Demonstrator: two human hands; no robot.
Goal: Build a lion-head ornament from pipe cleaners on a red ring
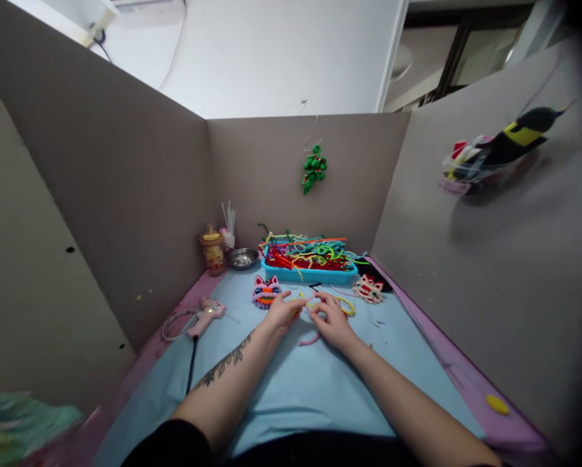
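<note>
My left hand (284, 314) and my right hand (332, 320) meet over the middle of the blue-covered table, fingertips pinched close together. Between them runs a pink pipe cleaner (310, 341), its loose tail curving down to the table below my fingers. Yellow pipe cleaner loops (350, 307) show behind my right hand, partly hidden by it. Just past my left hand lies a pink and purple animal-face piece (266, 292) with blue eyes and an orange mouth. A paler cream and red face piece (368, 289) rests beyond my right hand.
A blue tray (310, 275) heaped with coloured pipe cleaners stands at the back. On the left are a pink glue gun (207, 318) with its cable, a metal bowl (243, 259) and a lidded cup (213, 254). Grey partitions (291, 214) enclose the table.
</note>
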